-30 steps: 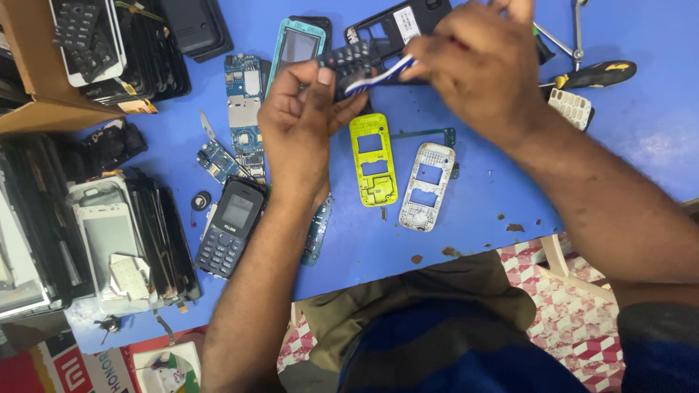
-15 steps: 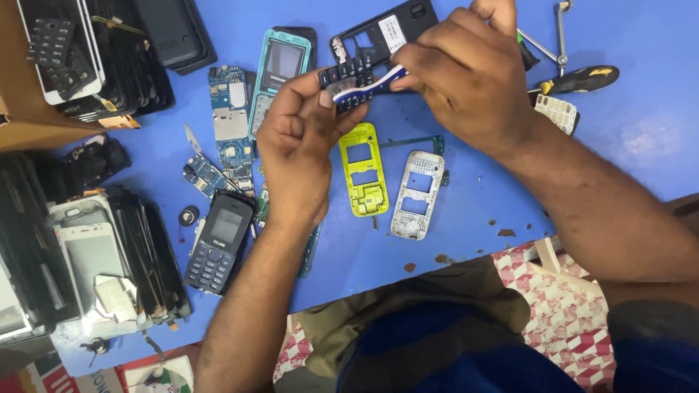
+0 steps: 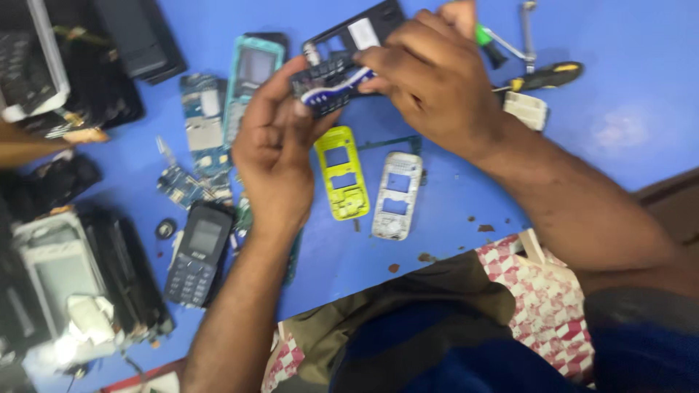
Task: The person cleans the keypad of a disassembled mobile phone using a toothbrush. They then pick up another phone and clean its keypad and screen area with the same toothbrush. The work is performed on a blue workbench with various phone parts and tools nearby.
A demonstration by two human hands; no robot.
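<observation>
Both hands [image 3: 273, 156] [image 3: 429, 76] now higher, fingers clasping black phone frame [image 3: 342, 62], perhaps a brush.

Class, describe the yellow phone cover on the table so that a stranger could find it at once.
Start at the blue tabletop, then find the gap below the person's two raised hands. Two flat plastic phone covers lie there side by side: the bright yellow phone cover is the left one, unlike its silver-white neighbour.

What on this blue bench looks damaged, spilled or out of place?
Small brown crumbs dot the blue table near its front edge, like debris. Stripped phone shells, a yellow frame and a silver frame, lie loose. Both hands, left and right, grip a black phone housing.
</observation>
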